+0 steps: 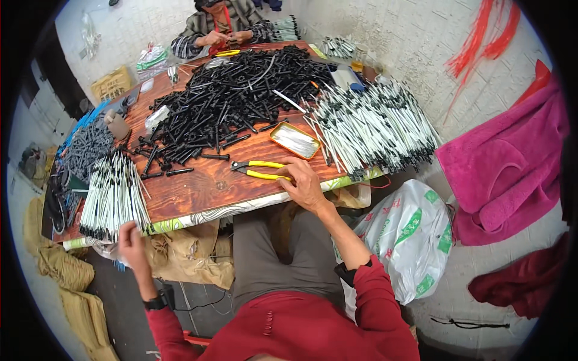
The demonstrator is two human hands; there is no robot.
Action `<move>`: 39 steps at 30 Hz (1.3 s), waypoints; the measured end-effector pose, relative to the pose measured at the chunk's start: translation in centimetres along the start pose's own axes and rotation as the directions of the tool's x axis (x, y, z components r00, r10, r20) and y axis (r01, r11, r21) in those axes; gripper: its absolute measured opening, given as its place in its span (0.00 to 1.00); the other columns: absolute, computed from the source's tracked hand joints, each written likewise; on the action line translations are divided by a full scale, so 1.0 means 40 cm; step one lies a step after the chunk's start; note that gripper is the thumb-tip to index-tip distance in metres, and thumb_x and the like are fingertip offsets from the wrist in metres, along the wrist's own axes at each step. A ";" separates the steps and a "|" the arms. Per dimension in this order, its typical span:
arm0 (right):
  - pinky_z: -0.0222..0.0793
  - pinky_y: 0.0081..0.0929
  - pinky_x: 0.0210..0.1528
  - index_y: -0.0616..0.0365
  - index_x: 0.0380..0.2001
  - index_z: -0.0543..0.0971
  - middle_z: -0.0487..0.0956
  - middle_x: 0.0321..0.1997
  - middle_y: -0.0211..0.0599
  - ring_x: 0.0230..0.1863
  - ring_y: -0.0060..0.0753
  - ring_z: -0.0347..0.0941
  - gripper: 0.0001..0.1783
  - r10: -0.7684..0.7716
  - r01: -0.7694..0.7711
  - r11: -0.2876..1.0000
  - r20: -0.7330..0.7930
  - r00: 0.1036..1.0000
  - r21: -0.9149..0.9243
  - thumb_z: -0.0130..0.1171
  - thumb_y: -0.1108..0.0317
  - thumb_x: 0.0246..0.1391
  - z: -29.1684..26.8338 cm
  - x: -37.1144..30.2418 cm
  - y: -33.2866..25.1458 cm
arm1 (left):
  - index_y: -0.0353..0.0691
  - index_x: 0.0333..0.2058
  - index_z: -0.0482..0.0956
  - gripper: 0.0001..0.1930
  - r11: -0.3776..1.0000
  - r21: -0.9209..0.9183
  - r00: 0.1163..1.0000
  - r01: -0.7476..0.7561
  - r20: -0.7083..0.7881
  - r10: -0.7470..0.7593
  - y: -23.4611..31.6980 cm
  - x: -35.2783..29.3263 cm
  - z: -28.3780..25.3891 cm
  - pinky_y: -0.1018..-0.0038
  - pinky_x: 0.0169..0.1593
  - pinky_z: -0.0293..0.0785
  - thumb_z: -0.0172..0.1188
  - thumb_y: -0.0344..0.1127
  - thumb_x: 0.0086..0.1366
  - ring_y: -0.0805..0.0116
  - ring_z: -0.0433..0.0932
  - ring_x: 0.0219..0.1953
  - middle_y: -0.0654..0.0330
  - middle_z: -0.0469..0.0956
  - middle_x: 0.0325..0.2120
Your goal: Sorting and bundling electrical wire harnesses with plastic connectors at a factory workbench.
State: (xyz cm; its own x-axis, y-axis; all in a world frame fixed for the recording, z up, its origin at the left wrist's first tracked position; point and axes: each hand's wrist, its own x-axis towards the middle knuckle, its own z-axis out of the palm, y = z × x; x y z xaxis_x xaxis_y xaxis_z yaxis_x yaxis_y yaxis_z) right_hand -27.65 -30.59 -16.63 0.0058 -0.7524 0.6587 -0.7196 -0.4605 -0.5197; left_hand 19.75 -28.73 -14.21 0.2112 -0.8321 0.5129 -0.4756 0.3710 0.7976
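Observation:
My right hand (304, 184) is at the front of the table, fingers and thumb closed round the handle ends of yellow-handled cutting pliers (265, 165). The pliers lie on the wood, their dark jaws pointing left. My left hand (132, 245) is raised just off the front left edge, beside a heap of white sticks with black ends (117, 195); motion smears its fingers. An open tin with an orange rim (295, 140), holding thin silvery pieces, lies beyond my right hand. A large pile of black plastic rod-shaped pieces (232, 90) spreads over the table's middle.
A bigger heap of white sticks (376, 126) covers the table's right side. Grey parts (90, 144) fill the left edge. Across the table, a person's hands (226, 39) work together. A filled plastic bag (406, 234) and a pink towel (506, 162) are at my right.

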 end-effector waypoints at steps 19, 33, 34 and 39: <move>0.73 0.40 0.36 0.54 0.35 0.80 0.78 0.35 0.39 0.36 0.46 0.77 0.08 0.264 -0.241 0.780 -0.046 0.964 -0.578 0.64 0.66 0.50 -0.244 -0.004 0.122 | 0.35 0.48 0.78 0.21 0.808 0.041 0.681 -0.587 0.564 0.466 0.254 -0.002 0.650 0.60 0.55 0.67 0.65 0.28 0.54 0.47 0.68 0.54 0.52 0.73 0.52; 0.72 0.44 0.34 0.58 0.24 0.77 0.76 0.31 0.41 0.35 0.48 0.75 0.08 0.441 -0.400 0.659 -0.104 0.892 -0.637 0.65 0.67 0.46 -0.291 -0.008 0.147 | 0.32 0.45 0.78 0.19 0.856 0.067 0.718 -0.513 0.579 0.385 0.291 -0.011 0.649 0.58 0.55 0.67 0.65 0.26 0.52 0.45 0.69 0.52 0.48 0.71 0.51; 0.72 0.44 0.34 0.58 0.24 0.77 0.76 0.31 0.41 0.35 0.48 0.75 0.08 0.440 -0.396 0.665 -0.097 0.893 -0.632 0.65 0.67 0.46 -0.294 -0.003 0.142 | 0.32 0.45 0.78 0.19 0.856 0.076 0.722 -0.511 0.579 0.379 0.295 -0.013 0.648 0.58 0.55 0.67 0.65 0.26 0.52 0.45 0.69 0.52 0.48 0.71 0.51; 0.71 0.44 0.33 0.57 0.24 0.76 0.75 0.31 0.41 0.35 0.49 0.73 0.07 0.247 -0.282 0.652 -0.154 0.957 -0.704 0.64 0.68 0.46 -0.310 -0.002 0.123 | 0.34 0.44 0.79 0.19 0.855 0.051 0.718 -0.516 0.571 0.399 0.319 -0.019 0.650 0.57 0.55 0.67 0.65 0.27 0.51 0.45 0.68 0.53 0.46 0.70 0.52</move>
State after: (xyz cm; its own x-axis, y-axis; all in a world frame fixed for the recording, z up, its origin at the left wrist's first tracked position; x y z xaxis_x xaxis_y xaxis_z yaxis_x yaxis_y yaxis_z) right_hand -39.81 -26.95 -12.50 -0.2793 -0.7611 0.5854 -0.9596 0.2433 -0.1415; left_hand -8.68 -34.07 -12.66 -0.5258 -0.6843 0.5053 -0.5595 0.7256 0.4005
